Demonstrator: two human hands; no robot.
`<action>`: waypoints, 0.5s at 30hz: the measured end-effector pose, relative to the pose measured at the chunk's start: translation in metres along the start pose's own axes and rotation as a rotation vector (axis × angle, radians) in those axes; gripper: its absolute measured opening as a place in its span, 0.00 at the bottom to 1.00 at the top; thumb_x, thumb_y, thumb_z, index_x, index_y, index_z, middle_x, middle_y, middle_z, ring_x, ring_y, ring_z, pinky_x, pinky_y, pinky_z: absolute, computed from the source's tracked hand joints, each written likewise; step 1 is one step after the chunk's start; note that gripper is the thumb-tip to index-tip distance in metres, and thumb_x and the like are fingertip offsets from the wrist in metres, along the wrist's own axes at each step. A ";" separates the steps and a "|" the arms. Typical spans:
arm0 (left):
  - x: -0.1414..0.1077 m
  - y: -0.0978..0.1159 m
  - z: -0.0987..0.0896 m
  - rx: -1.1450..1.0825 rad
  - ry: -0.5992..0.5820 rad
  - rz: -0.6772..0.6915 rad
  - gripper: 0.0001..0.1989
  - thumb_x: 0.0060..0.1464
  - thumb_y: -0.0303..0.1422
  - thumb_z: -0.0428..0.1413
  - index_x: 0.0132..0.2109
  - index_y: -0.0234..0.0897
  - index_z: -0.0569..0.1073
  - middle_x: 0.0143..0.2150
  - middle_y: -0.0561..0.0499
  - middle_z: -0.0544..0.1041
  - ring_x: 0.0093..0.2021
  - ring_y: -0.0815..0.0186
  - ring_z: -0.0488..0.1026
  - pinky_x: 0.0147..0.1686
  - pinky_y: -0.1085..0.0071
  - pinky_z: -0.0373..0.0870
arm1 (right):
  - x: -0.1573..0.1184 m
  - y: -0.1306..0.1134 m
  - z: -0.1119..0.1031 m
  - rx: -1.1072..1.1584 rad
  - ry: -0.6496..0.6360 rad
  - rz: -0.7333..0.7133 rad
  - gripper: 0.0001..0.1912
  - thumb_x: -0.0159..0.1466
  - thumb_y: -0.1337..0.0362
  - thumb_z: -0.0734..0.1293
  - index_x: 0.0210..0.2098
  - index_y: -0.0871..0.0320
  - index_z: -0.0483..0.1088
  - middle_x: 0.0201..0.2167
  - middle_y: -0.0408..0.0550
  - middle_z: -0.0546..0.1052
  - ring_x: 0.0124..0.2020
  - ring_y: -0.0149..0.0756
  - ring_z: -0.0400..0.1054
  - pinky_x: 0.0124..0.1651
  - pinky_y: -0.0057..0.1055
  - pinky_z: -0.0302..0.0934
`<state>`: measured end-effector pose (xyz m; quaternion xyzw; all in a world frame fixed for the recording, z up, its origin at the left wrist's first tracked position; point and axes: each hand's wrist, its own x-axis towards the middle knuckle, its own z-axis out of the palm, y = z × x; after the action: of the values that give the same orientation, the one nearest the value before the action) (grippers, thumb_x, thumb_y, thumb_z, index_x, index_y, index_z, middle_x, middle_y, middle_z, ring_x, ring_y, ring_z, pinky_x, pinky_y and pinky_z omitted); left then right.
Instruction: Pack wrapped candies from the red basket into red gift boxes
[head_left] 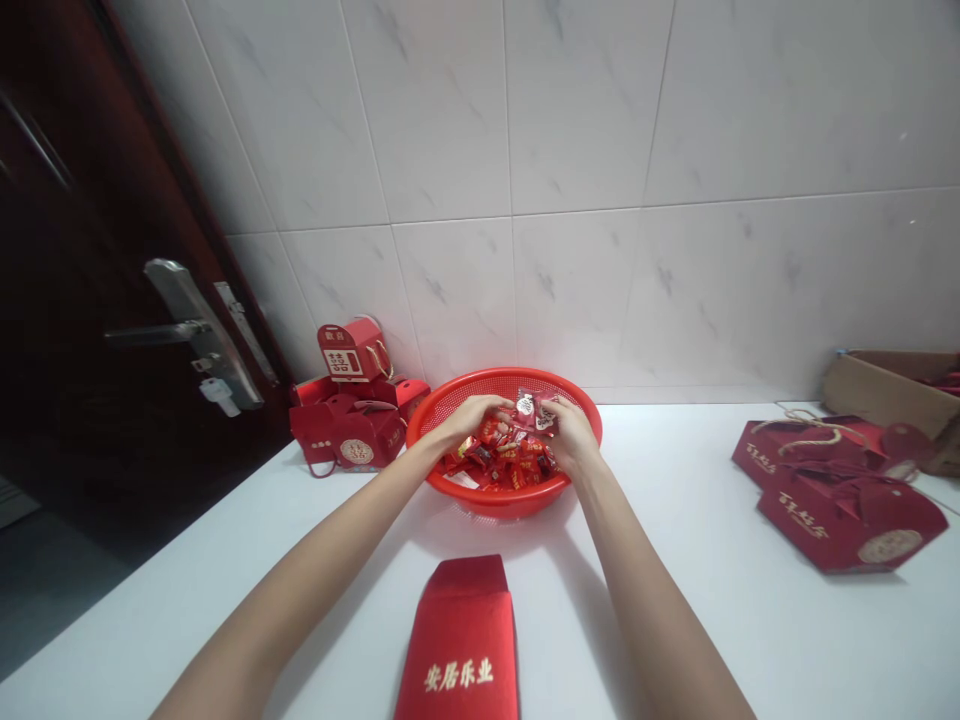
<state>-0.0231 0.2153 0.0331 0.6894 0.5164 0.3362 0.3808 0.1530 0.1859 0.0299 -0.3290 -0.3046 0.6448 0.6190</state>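
A red plastic colander (491, 505) stands on the white table against the tiled wall, holding many candies in red wrappers (517, 468). Both my hands reach in over its rim. Between the thumb and fingers of my right hand (571, 432) is a dark red wrapped candy (526, 408) with a pale round mark. My left hand (474, 418) is at the left side of the candies, its fingers curled; whether they grip a candy I cannot make out. In front of the colander, between my forearms, lies a red envelope (459, 640) with gold characters, its flap open toward the colander.
Several red gift boxes (360, 430) with cord handles are stacked left of the colander. More dark red gift boxes (847, 510) stand at the right, beside a cardboard box (885, 385). A dark door (82, 260) with a metal handle borders the table's left.
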 end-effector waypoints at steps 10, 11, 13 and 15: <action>-0.014 0.006 0.002 0.598 -0.229 0.175 0.16 0.53 0.37 0.59 0.47 0.37 0.81 0.43 0.48 0.82 0.42 0.59 0.78 0.43 0.71 0.70 | -0.007 -0.004 0.006 0.034 0.086 -0.025 0.05 0.45 0.69 0.69 0.21 0.55 0.67 0.18 0.37 0.73 0.21 0.30 0.66 0.24 0.26 0.60; -0.016 0.007 0.005 0.647 -0.343 0.231 0.19 0.52 0.40 0.60 0.49 0.37 0.80 0.46 0.47 0.82 0.44 0.58 0.77 0.45 0.70 0.71 | -0.006 -0.004 0.006 0.036 0.092 -0.029 0.05 0.45 0.69 0.68 0.21 0.55 0.67 0.18 0.37 0.73 0.21 0.30 0.66 0.25 0.26 0.60; -0.018 0.007 0.013 0.759 -0.519 0.314 0.26 0.50 0.41 0.63 0.56 0.40 0.77 0.54 0.45 0.78 0.51 0.55 0.76 0.51 0.67 0.70 | -0.006 -0.003 0.005 0.039 0.100 -0.035 0.05 0.45 0.69 0.68 0.20 0.55 0.67 0.18 0.37 0.73 0.22 0.30 0.66 0.25 0.27 0.60; -0.019 0.004 0.020 0.898 -0.578 0.364 0.36 0.47 0.39 0.65 0.64 0.43 0.70 0.64 0.42 0.70 0.58 0.50 0.72 0.56 0.64 0.68 | -0.005 -0.003 0.004 0.040 0.107 -0.040 0.06 0.45 0.70 0.68 0.21 0.55 0.67 0.18 0.37 0.73 0.22 0.31 0.66 0.26 0.27 0.60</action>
<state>-0.0089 0.1925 0.0254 0.9259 0.3562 -0.0587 0.1117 0.1515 0.1813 0.0346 -0.3445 -0.2644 0.6198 0.6537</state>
